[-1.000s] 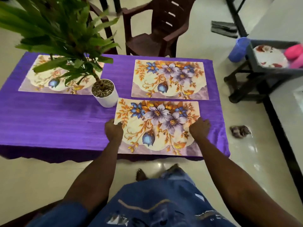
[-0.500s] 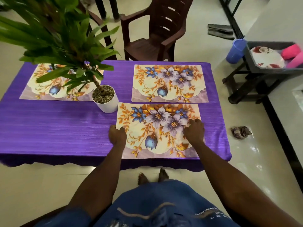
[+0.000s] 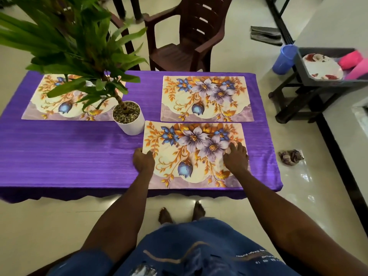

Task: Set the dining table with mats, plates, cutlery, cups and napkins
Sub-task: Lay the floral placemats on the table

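1. A far-left mat (image 3: pixel 67 100) lies on the purple table (image 3: pixel 69 156), partly under the potted plant (image 3: pixel 128 118).
2. The left hand (image 3: pixel 143 160) pinches the near mat (image 3: pixel 194 156) at its left edge.
3. The right hand (image 3: pixel 236 158) presses flat, fingers spread, on that mat's right side.

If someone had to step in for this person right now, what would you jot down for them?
Left hand: holding the left edge of the near mat.
Right hand: flat on that mat's right side, fingers spread.
Done: three flowered mats lie on the purple table; the other two are the far right mat and the far left mat, partly behind the potted plant.
Plates and pink cups wait in the grey tray to the right; a blue cup stands beside it.
Left: a possible fourth mat, plates, cutlery, cups, napkins. No cutlery or napkins in view.
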`<state>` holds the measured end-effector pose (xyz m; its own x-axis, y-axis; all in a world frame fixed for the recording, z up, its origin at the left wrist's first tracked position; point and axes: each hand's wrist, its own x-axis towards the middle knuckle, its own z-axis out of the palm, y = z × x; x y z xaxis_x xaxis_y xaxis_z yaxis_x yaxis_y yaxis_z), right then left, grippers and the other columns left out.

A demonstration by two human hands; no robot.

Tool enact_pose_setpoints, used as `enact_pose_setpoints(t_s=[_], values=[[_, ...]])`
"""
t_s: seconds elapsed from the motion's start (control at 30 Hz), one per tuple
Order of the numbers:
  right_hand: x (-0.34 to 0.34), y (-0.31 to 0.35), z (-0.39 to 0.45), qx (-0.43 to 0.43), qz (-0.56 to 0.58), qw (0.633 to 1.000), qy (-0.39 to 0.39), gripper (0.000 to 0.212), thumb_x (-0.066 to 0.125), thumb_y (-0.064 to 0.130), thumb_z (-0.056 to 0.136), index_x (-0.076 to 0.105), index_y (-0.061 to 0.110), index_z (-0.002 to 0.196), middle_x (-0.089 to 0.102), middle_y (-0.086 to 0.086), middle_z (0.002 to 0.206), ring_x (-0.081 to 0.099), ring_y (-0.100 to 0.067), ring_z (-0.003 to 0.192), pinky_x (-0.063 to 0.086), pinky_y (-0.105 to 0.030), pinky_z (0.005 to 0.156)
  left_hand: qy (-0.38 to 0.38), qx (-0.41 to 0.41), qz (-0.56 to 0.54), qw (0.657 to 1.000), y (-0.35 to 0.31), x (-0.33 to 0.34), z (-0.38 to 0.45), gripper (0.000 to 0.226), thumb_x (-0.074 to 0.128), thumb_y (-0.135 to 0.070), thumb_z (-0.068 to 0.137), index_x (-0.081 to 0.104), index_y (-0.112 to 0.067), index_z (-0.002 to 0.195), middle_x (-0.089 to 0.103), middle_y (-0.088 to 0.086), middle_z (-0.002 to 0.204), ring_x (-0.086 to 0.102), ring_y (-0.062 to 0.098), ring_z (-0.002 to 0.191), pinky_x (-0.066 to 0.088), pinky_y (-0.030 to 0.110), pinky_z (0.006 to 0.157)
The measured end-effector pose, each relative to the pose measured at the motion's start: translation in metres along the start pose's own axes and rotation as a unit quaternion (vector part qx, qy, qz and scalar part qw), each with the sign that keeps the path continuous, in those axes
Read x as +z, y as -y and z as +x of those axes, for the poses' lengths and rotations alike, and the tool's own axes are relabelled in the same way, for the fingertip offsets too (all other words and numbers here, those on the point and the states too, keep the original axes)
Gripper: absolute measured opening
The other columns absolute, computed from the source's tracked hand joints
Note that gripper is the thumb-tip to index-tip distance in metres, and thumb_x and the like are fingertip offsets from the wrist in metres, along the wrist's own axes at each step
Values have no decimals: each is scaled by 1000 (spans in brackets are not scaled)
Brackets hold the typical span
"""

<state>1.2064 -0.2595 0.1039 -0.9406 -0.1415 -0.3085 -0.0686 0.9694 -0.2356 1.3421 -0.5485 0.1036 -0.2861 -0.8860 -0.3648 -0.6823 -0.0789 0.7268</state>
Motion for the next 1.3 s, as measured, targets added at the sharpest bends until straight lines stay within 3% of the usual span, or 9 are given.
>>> enact_pose_setpoints(t_s=[0.13,0.33,0.5,1.3], values=[[2,4,-4,7,-4,1000,-5,55,52,32,96,34,16,146,21,-14,159,20,-35,145,27,-51,113,9,6,19,1000,2,-1,2,29,68,-18,90,60,-7,116,66,15,117,64,34,104,55,45,84],[9,2,-13,-28,48,998,-1,56,64,40,89,47,18,138,33,-12,153,30,-34,140,31,-51,112,11,22,22,999,4,0,3,30,68,-19,91,60,-5,117,66,15,117,64,34,106,52,42,82],[11,2,-16,-34,35,999,0,56,64,39,90,47,19,139,32,-11,155,29,-32,142,31,-49,113,21,28,-12,999,6,-5,2,29,68,-17,92,58,-8,117,67,13,118,65,31,106,54,43,84],[10,8,-24,-28,11,999,20,53,56,39,96,40,19,142,24,-12,159,21,-33,146,26,-50,115,36,93,18,995,6,-10,9,28,64,-15,94,60,-8,121,65,14,122,63,32,111,55,48,90]])
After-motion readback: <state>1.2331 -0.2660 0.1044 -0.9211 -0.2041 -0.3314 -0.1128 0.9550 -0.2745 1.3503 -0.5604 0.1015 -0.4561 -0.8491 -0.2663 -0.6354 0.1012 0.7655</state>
